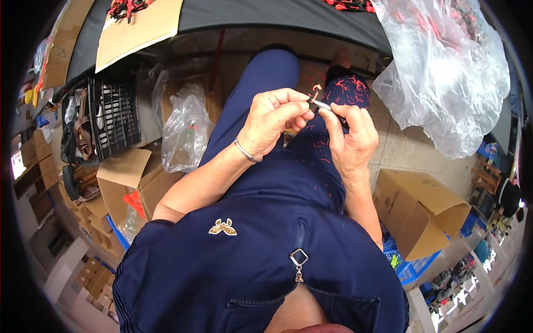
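Observation:
Above my lap, my left hand (277,122) pinches a small black and red piece (315,95) between thumb and fingertips. A thin red strip curls up from its top. My right hand (353,136) is closed around a slim tool with a silvery, blade-like tip (320,104), its dark handle mostly hidden in the palm. That tip meets the piece close to the left fingertips. Whether the tool is a knife or tweezers cannot be made out. Red scraps (348,89) lie scattered over the right leg of my dark blue trousers.
Ahead stands a black-covered table (277,15) bearing a cardboard sheet (139,36) with red and black pieces. A clear plastic bag (438,83) hangs off its right side. Open cardboard boxes flank me, one left (122,172), one right (419,208). A black crate (114,119) is at left.

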`<state>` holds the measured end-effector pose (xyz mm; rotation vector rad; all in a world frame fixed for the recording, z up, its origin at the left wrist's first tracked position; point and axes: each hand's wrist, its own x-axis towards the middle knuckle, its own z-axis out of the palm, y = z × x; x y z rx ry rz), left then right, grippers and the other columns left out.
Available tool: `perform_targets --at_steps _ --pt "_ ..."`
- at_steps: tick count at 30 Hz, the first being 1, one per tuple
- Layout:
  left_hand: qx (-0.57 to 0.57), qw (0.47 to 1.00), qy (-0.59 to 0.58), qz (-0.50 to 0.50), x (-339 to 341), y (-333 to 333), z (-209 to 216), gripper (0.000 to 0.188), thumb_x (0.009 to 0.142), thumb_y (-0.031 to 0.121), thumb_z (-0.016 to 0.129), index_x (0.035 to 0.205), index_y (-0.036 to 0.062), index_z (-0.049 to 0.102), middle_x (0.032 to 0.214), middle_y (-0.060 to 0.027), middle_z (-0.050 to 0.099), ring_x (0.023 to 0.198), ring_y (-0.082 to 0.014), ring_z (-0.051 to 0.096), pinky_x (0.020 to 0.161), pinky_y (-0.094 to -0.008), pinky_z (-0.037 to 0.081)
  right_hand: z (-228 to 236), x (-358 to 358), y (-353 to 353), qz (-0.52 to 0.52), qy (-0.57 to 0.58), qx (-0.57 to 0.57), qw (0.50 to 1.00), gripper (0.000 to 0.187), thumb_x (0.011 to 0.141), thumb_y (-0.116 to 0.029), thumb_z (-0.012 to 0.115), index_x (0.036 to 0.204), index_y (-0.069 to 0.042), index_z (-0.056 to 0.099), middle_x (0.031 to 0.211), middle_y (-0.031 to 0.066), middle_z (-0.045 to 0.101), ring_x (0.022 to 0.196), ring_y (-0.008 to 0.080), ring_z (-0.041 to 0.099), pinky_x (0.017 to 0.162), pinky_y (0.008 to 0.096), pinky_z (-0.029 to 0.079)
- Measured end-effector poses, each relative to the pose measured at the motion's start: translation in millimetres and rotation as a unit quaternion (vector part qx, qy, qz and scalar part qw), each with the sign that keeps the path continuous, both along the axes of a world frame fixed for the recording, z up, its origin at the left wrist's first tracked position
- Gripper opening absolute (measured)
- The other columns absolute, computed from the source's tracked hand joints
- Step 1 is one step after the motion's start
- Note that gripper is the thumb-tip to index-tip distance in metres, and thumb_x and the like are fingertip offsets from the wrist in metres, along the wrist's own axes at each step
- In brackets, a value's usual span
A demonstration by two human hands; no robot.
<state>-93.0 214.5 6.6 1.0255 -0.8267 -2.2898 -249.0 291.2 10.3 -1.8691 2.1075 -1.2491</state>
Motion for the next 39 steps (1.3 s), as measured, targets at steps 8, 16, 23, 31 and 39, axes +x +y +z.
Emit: perform_targets --at_steps 8,16,23,31,39 --pt "0.015 1.000 -0.008 -0.015 -1.5 2.0 -0.8 0.012 0.085 0.009 0.060 0.093 -0.0003 0.063 0.080 -0.0060 0.066 0.065 -0.0070 0.058 0.062 -0.0197 0.048 -4.0 -2.2 3.8 -0.035 -0.152 0.050 0.987 0.017 0.075 -0.010 0.075 0.084 -0.003 0.063 0.073 0.0047 0.064 0.061 0.0142 0.057 0.055 0.0256 0.045" --pt "-0.350 0.907 -0.219 -0.076 -10.8 12.4 4.0 0.009 0.081 0.002 0.061 0.087 -0.0031 0.064 0.071 -0.0013 0.063 0.060 -0.0052 0.057 0.058 -0.0201 0.048 -4.9 -3.6 -18.2 -0.042 -0.455 0.240 0.856 0.044 0.075 -0.013 0.076 0.109 0.002 0.053 0.073 0.0065 0.066 0.066 0.0072 0.058 0.059 0.0207 0.043" --pt "-0.264 0.950 -0.166 -0.033 -13.0 15.6 -4.9 0.015 0.084 0.010 0.065 0.094 -0.0015 0.063 0.077 -0.0040 0.064 0.062 -0.0076 0.058 0.060 -0.0198 0.048 -20.4 3.9 -15.1 -0.040 -0.581 0.087 0.808 0.028 0.082 -0.002 0.067 0.107 0.002 0.053 0.081 0.0090 0.065 0.075 0.0110 0.063 0.066 0.0220 0.048" --pt "0.015 0.997 -0.028 -0.072 -14.0 10.6 -7.9 0.013 0.086 0.013 0.064 0.093 0.0016 0.062 0.080 -0.0060 0.066 0.064 -0.0080 0.060 0.061 -0.0202 0.049 -15.7 10.6 -9.5 -0.072 -0.629 0.022 0.774 0.033 0.082 -0.001 0.068 0.110 0.001 0.052 0.085 0.0092 0.065 0.080 0.0123 0.063 0.069 0.0216 0.048" --pt "-0.032 0.996 -0.076 -0.035 -10.4 4.1 -11.7 0.010 0.085 0.008 0.062 0.092 0.0014 0.063 0.079 -0.0056 0.066 0.064 -0.0072 0.059 0.061 -0.0195 0.049 -13.0 -5.6 14.2 -0.093 -0.482 0.064 0.869 0.034 0.080 -0.013 0.074 0.105 0.000 0.057 0.087 0.0064 0.066 0.076 0.0079 0.058 0.069 0.0214 0.047"
